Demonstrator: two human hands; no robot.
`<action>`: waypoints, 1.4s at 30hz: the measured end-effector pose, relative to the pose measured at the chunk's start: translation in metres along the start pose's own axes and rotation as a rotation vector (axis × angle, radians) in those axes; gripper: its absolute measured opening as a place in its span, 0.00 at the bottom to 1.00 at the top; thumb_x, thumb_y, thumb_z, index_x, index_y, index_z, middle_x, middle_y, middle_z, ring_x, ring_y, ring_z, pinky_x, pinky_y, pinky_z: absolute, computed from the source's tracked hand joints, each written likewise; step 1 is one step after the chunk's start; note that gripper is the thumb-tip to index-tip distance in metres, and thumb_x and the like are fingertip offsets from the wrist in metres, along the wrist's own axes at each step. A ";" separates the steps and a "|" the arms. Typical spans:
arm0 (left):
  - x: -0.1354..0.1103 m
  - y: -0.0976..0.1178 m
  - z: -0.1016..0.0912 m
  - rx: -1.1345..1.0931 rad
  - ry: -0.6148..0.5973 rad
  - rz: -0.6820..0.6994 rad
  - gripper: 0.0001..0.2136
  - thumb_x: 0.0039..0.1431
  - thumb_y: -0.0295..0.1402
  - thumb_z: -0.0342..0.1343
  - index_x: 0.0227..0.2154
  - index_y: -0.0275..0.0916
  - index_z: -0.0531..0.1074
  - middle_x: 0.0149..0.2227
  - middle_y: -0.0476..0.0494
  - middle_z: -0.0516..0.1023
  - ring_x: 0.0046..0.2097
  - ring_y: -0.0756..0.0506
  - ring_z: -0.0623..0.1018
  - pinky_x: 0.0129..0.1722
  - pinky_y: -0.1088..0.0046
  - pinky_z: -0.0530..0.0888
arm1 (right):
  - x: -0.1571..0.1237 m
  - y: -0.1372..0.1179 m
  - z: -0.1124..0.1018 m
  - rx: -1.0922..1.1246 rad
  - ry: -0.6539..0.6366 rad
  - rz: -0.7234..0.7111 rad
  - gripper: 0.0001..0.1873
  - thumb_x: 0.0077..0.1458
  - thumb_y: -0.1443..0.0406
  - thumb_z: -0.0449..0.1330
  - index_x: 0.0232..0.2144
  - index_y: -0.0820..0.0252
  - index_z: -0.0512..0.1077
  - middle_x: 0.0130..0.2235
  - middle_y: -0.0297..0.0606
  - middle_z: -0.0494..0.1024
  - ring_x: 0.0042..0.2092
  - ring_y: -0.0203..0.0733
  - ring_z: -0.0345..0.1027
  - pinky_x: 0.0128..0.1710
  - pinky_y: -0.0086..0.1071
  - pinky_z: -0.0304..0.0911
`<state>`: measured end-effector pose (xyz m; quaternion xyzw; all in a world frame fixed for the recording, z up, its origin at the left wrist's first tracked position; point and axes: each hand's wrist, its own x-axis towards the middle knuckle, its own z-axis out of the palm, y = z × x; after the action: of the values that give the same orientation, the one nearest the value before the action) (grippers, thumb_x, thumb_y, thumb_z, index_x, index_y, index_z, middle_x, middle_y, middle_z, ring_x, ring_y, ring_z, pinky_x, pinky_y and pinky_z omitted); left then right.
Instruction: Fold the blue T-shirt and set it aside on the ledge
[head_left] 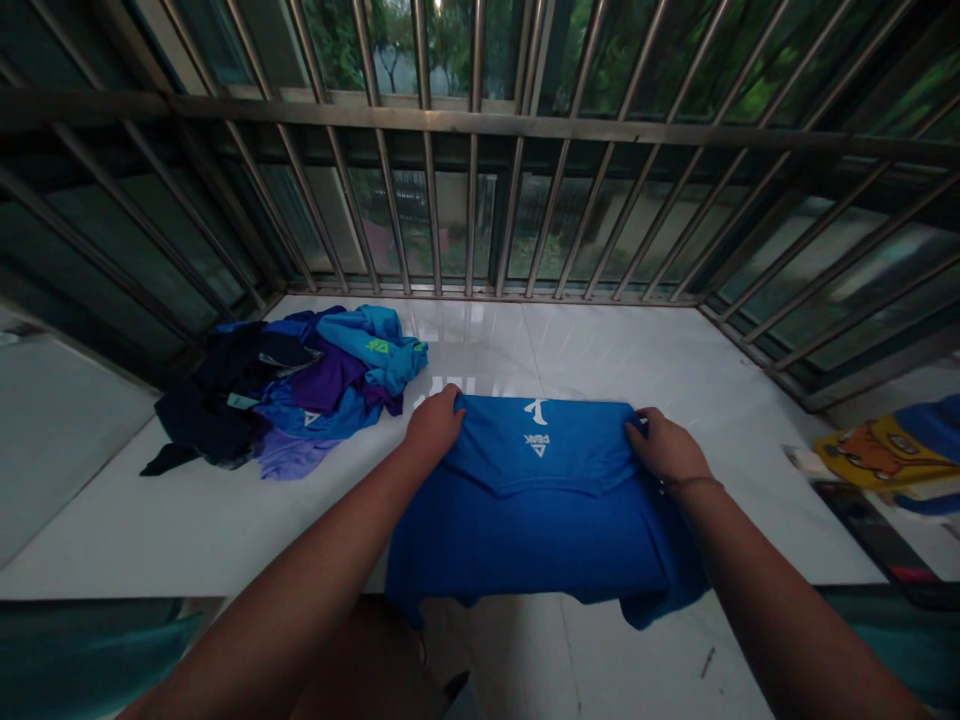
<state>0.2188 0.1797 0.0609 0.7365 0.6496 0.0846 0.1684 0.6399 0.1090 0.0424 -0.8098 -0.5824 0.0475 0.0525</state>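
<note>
Blue shirt [540, 510] is pinched at its far corners by both hands: left hand [435, 425] at eleven o'clock, right hand [667, 447] at one. It lies folded at the white counter's [637, 350] near edge, hem overhanging. A clothes heap [300, 390] sits at ten o'clock, apart.

Head view, forward and down, close over ledge [225, 520]

The white ledge [615, 360] carries two items. A shirt [540, 520] overhangs its front edge; a clothes pile [300, 390] lies left.
</note>
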 end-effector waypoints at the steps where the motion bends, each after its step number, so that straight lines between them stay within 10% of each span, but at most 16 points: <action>1: 0.004 -0.003 0.000 -0.012 0.019 0.009 0.14 0.75 0.33 0.59 0.60 0.43 0.75 0.53 0.37 0.87 0.56 0.35 0.85 0.54 0.63 0.77 | 0.002 0.000 -0.001 -0.017 -0.020 0.001 0.25 0.74 0.53 0.56 0.60 0.64 0.77 0.48 0.56 0.88 0.49 0.59 0.85 0.48 0.44 0.75; 7: -0.001 -0.018 0.002 0.029 0.134 0.026 0.13 0.75 0.29 0.57 0.58 0.40 0.78 0.57 0.32 0.83 0.59 0.34 0.82 0.58 0.59 0.78 | -0.011 -0.001 0.006 -0.030 0.128 -0.168 0.28 0.72 0.54 0.58 0.63 0.68 0.76 0.55 0.62 0.83 0.53 0.63 0.82 0.56 0.52 0.76; 17: -0.119 -0.070 0.025 0.020 0.305 0.256 0.16 0.78 0.32 0.52 0.62 0.45 0.78 0.67 0.35 0.80 0.69 0.33 0.76 0.72 0.46 0.73 | -0.135 -0.052 0.042 0.033 0.306 -0.669 0.29 0.77 0.50 0.56 0.72 0.53 0.70 0.75 0.52 0.70 0.74 0.67 0.66 0.71 0.67 0.66; 22: -0.061 -0.126 -0.011 0.264 0.233 0.125 0.23 0.78 0.37 0.51 0.71 0.54 0.73 0.82 0.38 0.59 0.83 0.26 0.54 0.75 0.27 0.60 | -0.161 -0.079 0.073 0.056 0.267 -0.655 0.33 0.76 0.50 0.56 0.78 0.46 0.65 0.81 0.46 0.60 0.79 0.72 0.58 0.73 0.75 0.58; 29: 0.039 -0.206 -0.065 0.364 0.118 0.078 0.19 0.79 0.40 0.48 0.64 0.55 0.78 0.78 0.39 0.68 0.78 0.29 0.61 0.68 0.37 0.71 | -0.159 -0.082 0.087 0.085 0.253 -0.631 0.40 0.74 0.47 0.57 0.82 0.43 0.57 0.80 0.44 0.63 0.77 0.73 0.63 0.72 0.78 0.60; 35: 0.129 -0.272 -0.096 0.387 0.179 -0.071 0.21 0.78 0.40 0.45 0.61 0.43 0.79 0.77 0.31 0.68 0.75 0.24 0.62 0.68 0.23 0.65 | -0.161 -0.082 0.077 0.017 0.219 -0.638 0.43 0.73 0.46 0.59 0.83 0.39 0.54 0.80 0.41 0.63 0.75 0.72 0.66 0.70 0.76 0.64; 39: 0.171 -0.278 -0.102 0.339 0.213 -0.232 0.23 0.76 0.36 0.45 0.62 0.31 0.78 0.74 0.19 0.68 0.76 0.20 0.61 0.69 0.20 0.62 | -0.163 -0.085 0.068 -0.022 0.180 -0.622 0.42 0.73 0.46 0.59 0.83 0.38 0.53 0.80 0.39 0.62 0.76 0.70 0.65 0.71 0.74 0.64; 42: 0.155 -0.249 -0.086 0.322 0.315 -0.239 0.25 0.75 0.29 0.43 0.66 0.27 0.75 0.79 0.18 0.61 0.80 0.20 0.55 0.74 0.23 0.55 | -0.163 -0.086 0.064 -0.006 0.157 -0.615 0.42 0.73 0.47 0.59 0.83 0.37 0.53 0.80 0.38 0.62 0.76 0.71 0.65 0.71 0.76 0.63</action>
<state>-0.0202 0.3686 0.0366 0.6495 0.7554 0.0731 -0.0458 0.4988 -0.0165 -0.0068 -0.5972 -0.7942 -0.0348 0.1068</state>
